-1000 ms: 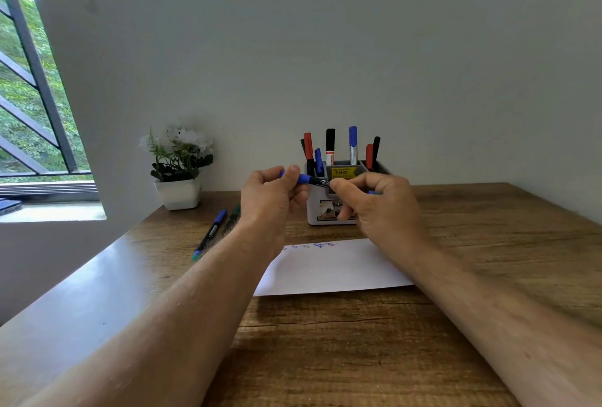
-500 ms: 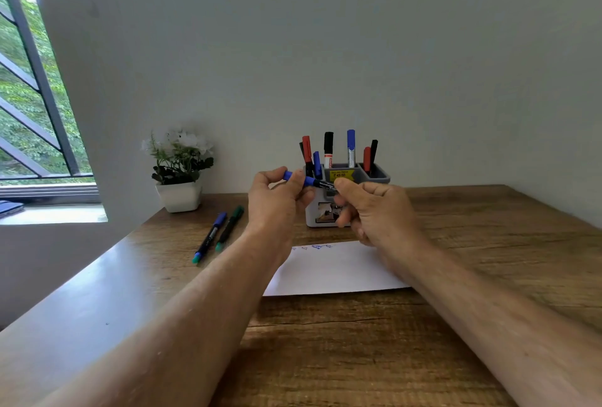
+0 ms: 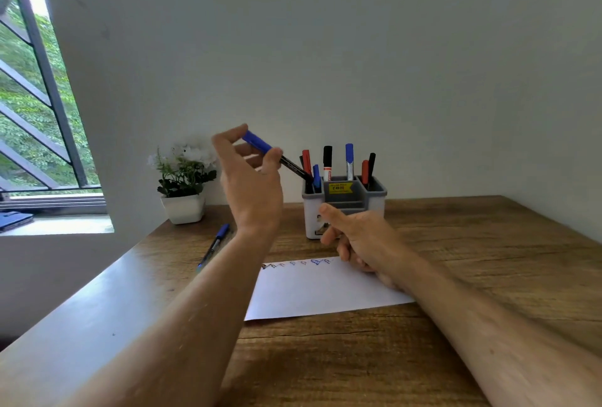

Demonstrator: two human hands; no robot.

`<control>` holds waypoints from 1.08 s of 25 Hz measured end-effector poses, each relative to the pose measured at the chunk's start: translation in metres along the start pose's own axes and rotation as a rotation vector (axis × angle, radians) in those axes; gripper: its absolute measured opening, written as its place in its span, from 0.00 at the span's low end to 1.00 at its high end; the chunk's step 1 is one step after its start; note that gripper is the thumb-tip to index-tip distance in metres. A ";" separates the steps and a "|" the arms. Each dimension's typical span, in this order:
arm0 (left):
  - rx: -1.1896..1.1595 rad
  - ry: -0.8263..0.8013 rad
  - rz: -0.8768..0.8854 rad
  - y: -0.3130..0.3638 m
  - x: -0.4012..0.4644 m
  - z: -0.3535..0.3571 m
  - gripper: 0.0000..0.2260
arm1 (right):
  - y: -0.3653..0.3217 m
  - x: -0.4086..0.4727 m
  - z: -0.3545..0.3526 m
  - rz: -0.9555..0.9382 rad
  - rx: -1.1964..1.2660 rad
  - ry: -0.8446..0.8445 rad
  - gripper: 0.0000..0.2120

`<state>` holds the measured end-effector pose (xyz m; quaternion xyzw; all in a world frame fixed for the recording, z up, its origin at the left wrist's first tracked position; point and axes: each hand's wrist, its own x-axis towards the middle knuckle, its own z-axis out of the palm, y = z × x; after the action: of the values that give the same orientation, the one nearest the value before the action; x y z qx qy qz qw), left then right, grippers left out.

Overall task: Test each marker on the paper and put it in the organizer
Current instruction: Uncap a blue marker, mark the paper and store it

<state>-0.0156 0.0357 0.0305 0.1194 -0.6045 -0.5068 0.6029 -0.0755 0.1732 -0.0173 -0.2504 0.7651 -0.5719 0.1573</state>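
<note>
Wooden surface (image 3: 456, 276): left grip (image 3: 250, 175) pinched blue marker (image 3: 277, 159), tip at organizer (image 3: 345, 201) left slot; right grip (image 3: 361, 240) loose, empty. Best to steepen, then drop.

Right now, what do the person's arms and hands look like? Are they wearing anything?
Both arms are bare right up to the picture's bottom edge: no sleeves show. The left hand and the right hand wear no gloves. I see no watch or bracelet on either wrist, and no rings on the fingers that show, though some fingers are partly hidden.
</note>
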 end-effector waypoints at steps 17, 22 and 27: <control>0.529 -0.328 0.203 -0.048 0.028 0.051 0.22 | 0.001 0.005 0.002 -0.025 -0.178 -0.005 0.27; 0.659 -0.432 0.103 -0.061 0.028 0.048 0.24 | 0.001 0.005 0.004 -0.045 -0.235 -0.021 0.27; 0.669 -0.382 0.042 -0.058 0.025 0.048 0.28 | 0.001 0.006 0.005 -0.056 -0.254 -0.020 0.26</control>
<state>-0.0896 0.0128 0.0136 0.2005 -0.8403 -0.2823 0.4172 -0.0776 0.1659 -0.0193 -0.2956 0.8224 -0.4720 0.1160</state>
